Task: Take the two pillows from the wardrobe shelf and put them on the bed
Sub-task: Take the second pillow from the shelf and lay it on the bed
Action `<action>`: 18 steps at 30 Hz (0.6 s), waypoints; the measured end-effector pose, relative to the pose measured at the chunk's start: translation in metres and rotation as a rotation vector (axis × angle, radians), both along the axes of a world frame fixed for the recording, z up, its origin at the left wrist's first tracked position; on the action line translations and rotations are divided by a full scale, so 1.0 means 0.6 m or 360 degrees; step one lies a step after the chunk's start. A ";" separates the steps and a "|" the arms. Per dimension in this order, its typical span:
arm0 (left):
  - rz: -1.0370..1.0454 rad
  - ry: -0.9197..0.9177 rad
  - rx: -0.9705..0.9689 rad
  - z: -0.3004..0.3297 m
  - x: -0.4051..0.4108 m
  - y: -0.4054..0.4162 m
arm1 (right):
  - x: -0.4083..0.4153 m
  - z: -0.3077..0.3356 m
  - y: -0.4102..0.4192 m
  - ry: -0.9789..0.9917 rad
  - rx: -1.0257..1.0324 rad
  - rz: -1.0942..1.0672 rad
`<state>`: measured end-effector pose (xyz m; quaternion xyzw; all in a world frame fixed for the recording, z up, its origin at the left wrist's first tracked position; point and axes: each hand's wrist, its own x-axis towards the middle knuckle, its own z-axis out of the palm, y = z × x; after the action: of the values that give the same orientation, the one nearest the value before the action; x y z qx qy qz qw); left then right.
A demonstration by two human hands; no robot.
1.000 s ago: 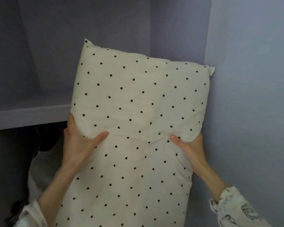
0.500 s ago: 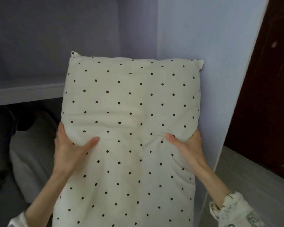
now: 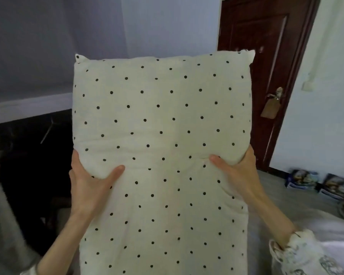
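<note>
**Spotted pillow held upright in both hands**

Here a person holds a cream pillow [image 3: 161,120] with small black dots upright in front of the camera, one short edge up, so that it fills the middle of the view. The left hand [image 3: 87,185] grips the pillow's left edge a little below its middle, the thumb pressed across the front and the fingers wrapped behind, out of sight. The right hand [image 3: 236,173] grips the opposite edge at about the same height, its thumb likewise dug into the front so the fabric puckers between the two thumbs. The hands are thus set apart by the pillow's width, each clamped on it. A patterned white sleeve [image 3: 306,253] covers the right wrist.

Behind the pillow to the left stands the pale wardrobe interior, with the front edge of a shelf [image 3: 28,108] running across and a dark space beneath it. To the right is a dark brown door [image 3: 270,56] with a metal handle [image 3: 276,95] and a tan tag hanging from it. Low on the right, small boxes [image 3: 322,181] lie on the grey floor beside the white wall.
</note>
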<state>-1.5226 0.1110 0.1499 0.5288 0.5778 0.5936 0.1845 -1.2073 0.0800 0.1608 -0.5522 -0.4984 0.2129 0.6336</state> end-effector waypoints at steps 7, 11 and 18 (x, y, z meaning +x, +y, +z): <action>-0.0387 -0.0051 0.0110 -0.002 0.157 0.012 | 0.122 0.010 -0.117 -0.0002 0.0059 -0.0430; -0.0667 -0.0097 0.0042 -0.019 0.278 0.022 | 0.211 0.001 -0.180 -0.0003 0.0031 -0.0705; -0.1019 -0.0088 -0.0053 -0.046 0.518 0.050 | 0.391 -0.017 -0.232 0.0059 -0.0056 -0.1019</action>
<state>-1.2119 0.1413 0.1223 0.6644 0.3864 0.5101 0.3861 -0.9727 -0.0590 0.1506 -0.6878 -0.2839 0.0213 0.6678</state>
